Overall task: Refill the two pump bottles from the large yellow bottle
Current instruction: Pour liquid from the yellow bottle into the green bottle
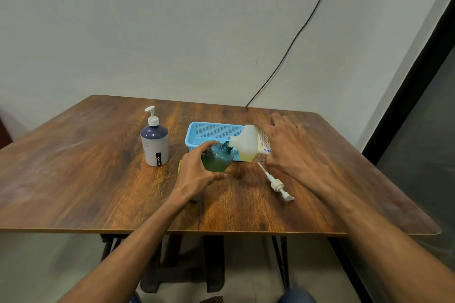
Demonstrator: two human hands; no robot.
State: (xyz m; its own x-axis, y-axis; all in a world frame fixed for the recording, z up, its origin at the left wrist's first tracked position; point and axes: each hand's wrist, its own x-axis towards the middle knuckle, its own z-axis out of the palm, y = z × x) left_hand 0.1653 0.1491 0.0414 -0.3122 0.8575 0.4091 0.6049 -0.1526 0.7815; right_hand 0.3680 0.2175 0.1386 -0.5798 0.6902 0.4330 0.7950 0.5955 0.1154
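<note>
On the left of the wooden surface (98, 192) stood the white bottle (154, 147), upright, dark at the shoulder, its white pump screwed on and nobody touching it. Just to its right the left hand (197, 171) was wrapped round the green bottle (218, 157), thumb on the near side and fingers curled over the far side. That bottle was capless and leaned to the right, so its open neck pointed up at the spout coming in from that side. I couldn't tell whether its base sat on the wood, as the hand hid it. A sliver of something yellow-green (179, 167) showed behind the wrist. Behind the green bottle lay the blue basket (209, 130). In front of the basket's right end the yellow bottle (248, 144) was tipped on its side, its neck to the left and meeting the mouth of the green bottle. Pale yellow liquid had pooled along its lower side. The right hand (285, 145) gripped its labelled end from above, fingers spread over the top. Nearer me and a little further right, the loose pump (277, 183) lay flat on the surface, its tube running back under the yellow bottle. A black cable (295, 37) climbed the wall behind.
</note>
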